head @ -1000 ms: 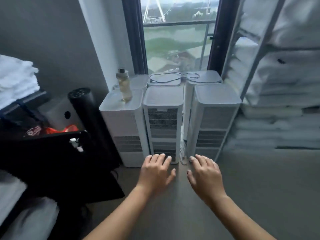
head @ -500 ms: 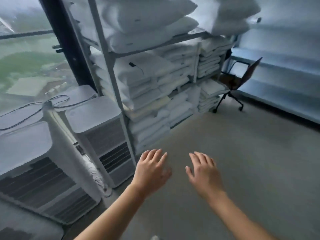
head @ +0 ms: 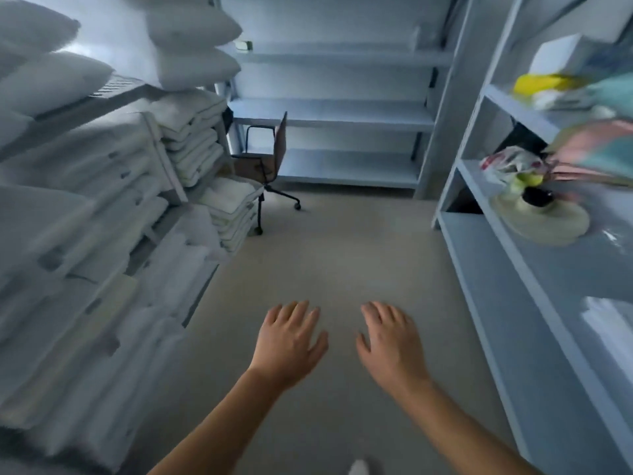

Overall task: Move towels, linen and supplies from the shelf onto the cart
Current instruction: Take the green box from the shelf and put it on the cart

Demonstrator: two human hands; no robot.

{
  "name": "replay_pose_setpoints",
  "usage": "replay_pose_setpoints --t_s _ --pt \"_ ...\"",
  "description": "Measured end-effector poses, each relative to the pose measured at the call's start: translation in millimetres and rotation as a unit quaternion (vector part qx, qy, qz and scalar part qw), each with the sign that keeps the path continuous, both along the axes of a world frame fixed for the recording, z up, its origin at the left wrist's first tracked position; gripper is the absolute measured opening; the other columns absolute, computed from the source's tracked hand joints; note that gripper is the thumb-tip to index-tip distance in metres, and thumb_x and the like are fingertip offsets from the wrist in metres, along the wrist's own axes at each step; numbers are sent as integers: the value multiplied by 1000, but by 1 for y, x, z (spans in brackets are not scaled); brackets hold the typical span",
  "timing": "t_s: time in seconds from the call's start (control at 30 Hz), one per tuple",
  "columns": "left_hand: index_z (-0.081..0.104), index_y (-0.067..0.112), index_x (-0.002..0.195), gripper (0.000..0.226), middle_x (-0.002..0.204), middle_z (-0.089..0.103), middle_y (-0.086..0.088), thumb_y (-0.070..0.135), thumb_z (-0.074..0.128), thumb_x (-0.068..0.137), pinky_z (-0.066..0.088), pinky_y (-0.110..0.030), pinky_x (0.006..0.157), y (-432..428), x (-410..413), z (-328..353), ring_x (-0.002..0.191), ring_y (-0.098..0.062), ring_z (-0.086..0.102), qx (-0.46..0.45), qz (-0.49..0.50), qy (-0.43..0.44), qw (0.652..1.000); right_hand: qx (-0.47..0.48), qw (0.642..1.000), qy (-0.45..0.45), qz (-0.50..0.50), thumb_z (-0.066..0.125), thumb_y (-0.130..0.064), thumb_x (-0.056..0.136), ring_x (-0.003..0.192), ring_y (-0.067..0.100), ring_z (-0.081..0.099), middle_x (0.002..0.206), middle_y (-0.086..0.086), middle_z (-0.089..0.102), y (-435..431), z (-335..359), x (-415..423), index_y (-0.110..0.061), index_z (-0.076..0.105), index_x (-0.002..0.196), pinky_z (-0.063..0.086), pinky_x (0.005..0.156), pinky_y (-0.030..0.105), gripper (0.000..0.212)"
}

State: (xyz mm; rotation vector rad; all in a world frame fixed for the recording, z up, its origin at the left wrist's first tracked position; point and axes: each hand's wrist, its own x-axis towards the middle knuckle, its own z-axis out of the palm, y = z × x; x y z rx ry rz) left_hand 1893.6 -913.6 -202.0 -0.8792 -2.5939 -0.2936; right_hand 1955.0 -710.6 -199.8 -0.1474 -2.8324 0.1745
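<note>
Two hands in head view, both empty — left hand [head: 287,341] and right hand [head: 390,344] hover palm-down over floor [head: 342,252], fingers straight and spread. Folded towels [head: 191,132] sit stacked on left shelf [head: 171,176], pillows [head: 191,39] on its top tier — well apart from hands. Office chair [head: 267,159] stands beyond.

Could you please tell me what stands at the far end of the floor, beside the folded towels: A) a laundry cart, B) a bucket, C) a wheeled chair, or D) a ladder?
C: a chair on casters stands next to the folded towels, in front of the back shelves.
</note>
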Motion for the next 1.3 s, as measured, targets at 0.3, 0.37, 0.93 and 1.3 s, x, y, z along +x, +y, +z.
replay_pose_setpoints --t_s 0.3,0.37,0.93,1.3 --pt "68 15 114 42 115 69 -8 45 52 90 50 -39 84 61 -162 22 98 -29 66 -28 24 22 999 -22 1000 9 15 49 -43 79 103 29 62 113 6 67 55 -3 -167 -12 67 115 51 89 41 51" --pt "69 15 115 43 115 69 -8 45 50 91 50 -38 83 68 -198 32 97 -28 66 -26 27 25 999 -30 999 15 9 54 -40 78 103 29 61 114 6 68 64 8 -207 -11 67 116 50 89 41 49" --pt "64 15 120 49 112 68 -2 50 40 95 48 -38 85 122 -584 71 98 -24 65 -20 2 19 1000 -9 999 47 -13 51 -40 86 114 24 59 124 3 64 104 69 -573 -13 61 127 49 93 39 50" --pt "64 15 117 49 109 68 -3 50 39 93 49 -39 85 240 -807 46 95 -25 65 -39 -39 4 998 -16 998 15 -61 46 -45 88 114 25 57 124 1 63 218 39 -777 -15 61 127 46 97 40 51"
